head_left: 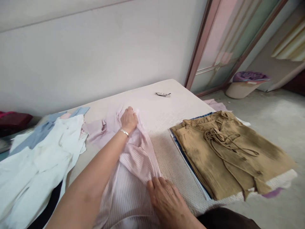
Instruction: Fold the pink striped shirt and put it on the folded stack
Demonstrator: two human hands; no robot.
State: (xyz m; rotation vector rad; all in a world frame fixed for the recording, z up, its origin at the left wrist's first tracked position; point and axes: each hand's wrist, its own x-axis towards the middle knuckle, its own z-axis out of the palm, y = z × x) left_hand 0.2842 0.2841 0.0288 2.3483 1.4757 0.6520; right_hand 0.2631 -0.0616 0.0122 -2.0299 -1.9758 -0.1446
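A pale pink striped shirt (137, 160) lies spread in front of me on the covered table, partly folded and creased. My left hand (129, 119), with a silver bracelet at the wrist, is closed on the cloth at the shirt's far end. Nearer to me, my right hand (168, 198) has its fingers closed on the shirt's right edge. One pink section of the shirt reaches out to the left of my left hand. My left forearm covers part of the garment, and its nearest end runs out of view.
White clothes (45, 159) and blue-grey clothes (35, 136) lie on the left. On the right, folded brown trousers (228, 152) with a drawstring top a stack. Glasses (163, 94) rest near the far corner. A waste bin (243, 89) stands on the floor beyond.
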